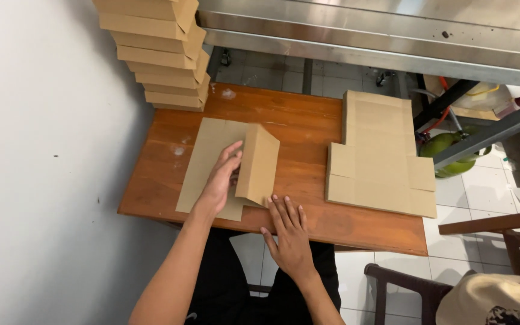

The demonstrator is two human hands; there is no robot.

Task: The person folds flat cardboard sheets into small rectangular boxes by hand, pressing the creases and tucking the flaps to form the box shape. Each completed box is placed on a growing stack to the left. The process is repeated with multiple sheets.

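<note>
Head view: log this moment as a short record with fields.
surface: wooden table
left hand: on a flat cardboard sheet, fingers against its raised flap
right hand: flat on the table edge, fingertips at the flap's lower corner
blanks: flat cardboard stack at the table's right side, untouched
boxes: folded stack at the far left corner by the wall
beyond table: steel counter, tiled floor

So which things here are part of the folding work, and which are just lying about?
In use:
- left hand, bending up a flap
- right hand, pressing flat
- cardboard sheet
- flat cardboard stack
- folded boxes
- wooden table

Lying about:
- steel counter
- green jug
- chair
</note>
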